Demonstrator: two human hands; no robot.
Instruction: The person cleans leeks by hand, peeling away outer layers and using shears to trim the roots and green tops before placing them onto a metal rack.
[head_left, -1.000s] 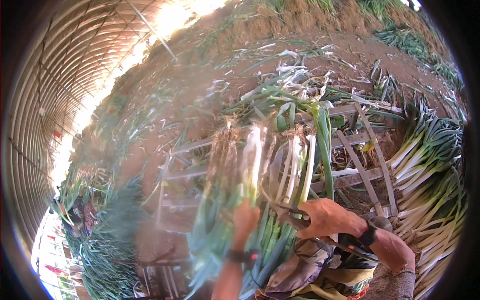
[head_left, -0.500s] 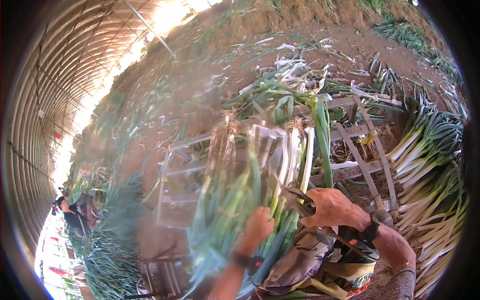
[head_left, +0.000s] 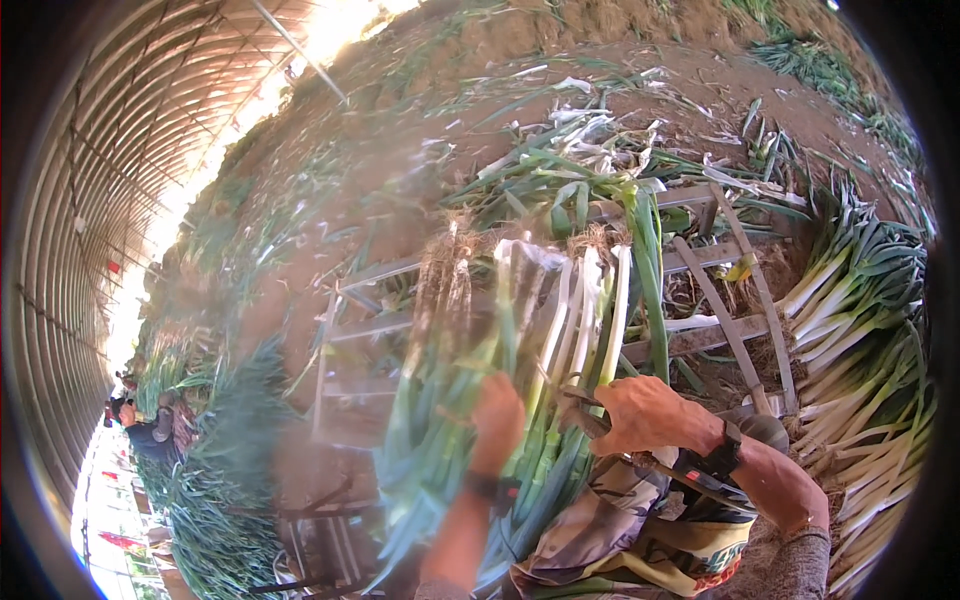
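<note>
A bundle of leeks (head_left: 520, 330) with white stalks, rooty ends and long green leaves lies across a wooden frame (head_left: 700, 340) in front of me. My left hand (head_left: 497, 415) rests on the green leaves of the bundle, blurred by motion. My right hand (head_left: 645, 415) is closed on a dark tool (head_left: 585, 410), which looks like a knife or shears, at the bundle's right side. A watch (head_left: 722, 455) sits on my right wrist.
Rows of cut leeks (head_left: 870, 320) are stacked at the right. Loose leaves and trimmings (head_left: 590, 150) litter the bare soil beyond the frame. Green leek piles (head_left: 230, 470) lie at the lower left, where another person (head_left: 140, 430) crouches. An arched tunnel wall (head_left: 110, 200) curves along the left.
My left hand has slid along the green leaves and the bundle has shifted, with motion blur. My right hand stays closed on the tool at about the same place.
</note>
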